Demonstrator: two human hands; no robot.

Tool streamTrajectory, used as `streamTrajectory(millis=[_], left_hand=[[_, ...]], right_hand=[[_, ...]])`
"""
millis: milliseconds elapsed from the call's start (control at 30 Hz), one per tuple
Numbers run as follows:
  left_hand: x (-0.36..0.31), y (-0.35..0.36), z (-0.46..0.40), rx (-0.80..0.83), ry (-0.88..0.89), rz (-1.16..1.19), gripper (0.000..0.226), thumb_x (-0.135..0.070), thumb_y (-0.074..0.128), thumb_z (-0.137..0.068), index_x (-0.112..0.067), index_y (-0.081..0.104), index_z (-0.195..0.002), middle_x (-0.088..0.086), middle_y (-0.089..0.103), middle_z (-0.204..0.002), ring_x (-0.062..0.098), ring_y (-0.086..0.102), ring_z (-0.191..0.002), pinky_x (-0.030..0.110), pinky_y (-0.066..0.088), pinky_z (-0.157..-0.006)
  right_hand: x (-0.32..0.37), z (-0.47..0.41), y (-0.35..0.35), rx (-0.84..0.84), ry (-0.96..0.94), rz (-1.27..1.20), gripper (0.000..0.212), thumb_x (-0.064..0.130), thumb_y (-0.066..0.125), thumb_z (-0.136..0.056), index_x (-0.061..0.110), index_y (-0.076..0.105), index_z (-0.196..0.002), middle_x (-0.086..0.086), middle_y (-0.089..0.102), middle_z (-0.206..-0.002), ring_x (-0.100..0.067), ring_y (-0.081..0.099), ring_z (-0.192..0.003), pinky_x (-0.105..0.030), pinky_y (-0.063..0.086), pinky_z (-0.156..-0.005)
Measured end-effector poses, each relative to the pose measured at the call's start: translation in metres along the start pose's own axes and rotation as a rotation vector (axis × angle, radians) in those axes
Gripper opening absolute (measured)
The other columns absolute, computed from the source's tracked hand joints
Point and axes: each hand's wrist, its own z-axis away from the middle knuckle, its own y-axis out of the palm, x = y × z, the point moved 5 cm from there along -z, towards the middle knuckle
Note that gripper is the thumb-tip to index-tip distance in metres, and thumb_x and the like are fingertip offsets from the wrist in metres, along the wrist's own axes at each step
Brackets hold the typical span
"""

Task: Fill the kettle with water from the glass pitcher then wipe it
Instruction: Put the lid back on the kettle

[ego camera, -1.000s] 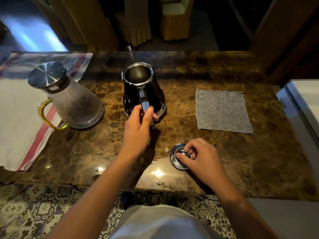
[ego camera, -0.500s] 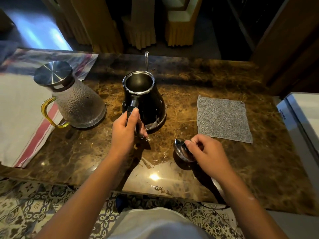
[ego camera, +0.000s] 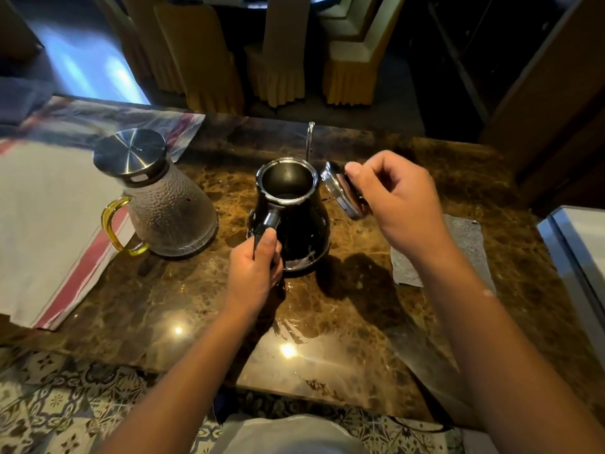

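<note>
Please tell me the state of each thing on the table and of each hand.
Kettle: upright, lid off, mouth open.
Kettle lid: held tilted in the air beside the kettle.
Pitcher: upright, lid on, untouched.
Grey cloth: flat on the table, untouched.
Left hand: gripping kettle handle.
Right hand: holding kettle lid.

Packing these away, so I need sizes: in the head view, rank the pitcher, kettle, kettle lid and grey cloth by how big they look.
1. Pitcher
2. Kettle
3. Grey cloth, partly hidden, so unsure
4. Kettle lid

Black kettle upright, lidless; capped pitcher beside.
</note>
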Motion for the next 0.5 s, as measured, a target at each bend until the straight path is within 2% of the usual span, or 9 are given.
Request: streamTrajectory(millis=[67, 200, 300, 500], left_hand=[[0.001, 0.000, -0.001, -0.008, 0.014, 0.009, 0.075, -0.082, 0.060, -0.077, -0.008, 0.049, -0.071, -0.004, 0.042, -0.047, 0.009, 0.038, -0.039, 0.018, 0.032, -0.042], [0.001, -0.001, 0.000, -0.016, 0.024, -0.021, 0.074, -0.081, 0.058, -0.080, -0.007, 0.051, -0.073, -0.003, 0.044, -0.050, 0.009, 0.040, -0.042, 0.018, 0.033, -0.045], [0.002, -0.002, 0.000, 0.011, 0.016, -0.010, 0.072, -0.079, 0.059, -0.081, -0.008, 0.050, -0.074, -0.002, 0.042, -0.051, 0.010, 0.039, -0.043, 0.019, 0.032, -0.045], [0.001, -0.002, -0.005, 0.091, 0.011, -0.039, 0.058, -0.078, 0.058, -0.084, -0.023, 0.051, -0.065, -0.004, 0.040, -0.047, 0.013, 0.037, -0.040, 0.021, 0.030, -0.041]], right_hand=[[0.014, -0.012, 0.013, 0.000, -0.056, 0.021, 0.028, 0.035, 0.065, -0.101, 0.013, 0.066, -0.083, 0.000, 0.068, -0.076, -0.015, 0.065, -0.071, -0.029, 0.051, -0.063], [0.028, -0.031, 0.039, 0.004, -0.133, 0.067, 0.028, 0.034, 0.062, -0.102, 0.010, 0.065, -0.088, -0.005, 0.067, -0.081, -0.017, 0.062, -0.074, -0.036, 0.052, -0.066], [0.025, -0.041, 0.053, 0.028, -0.151, 0.146, 0.028, 0.035, 0.060, -0.103, 0.011, 0.065, -0.088, -0.002, 0.066, -0.082, -0.014, 0.061, -0.075, -0.038, 0.052, -0.068], [0.015, -0.042, 0.065, 0.060, -0.164, 0.266, 0.028, 0.037, 0.061, -0.102, 0.015, 0.064, -0.086, 0.005, 0.063, -0.079, -0.009, 0.057, -0.074, -0.025, 0.042, -0.064]])
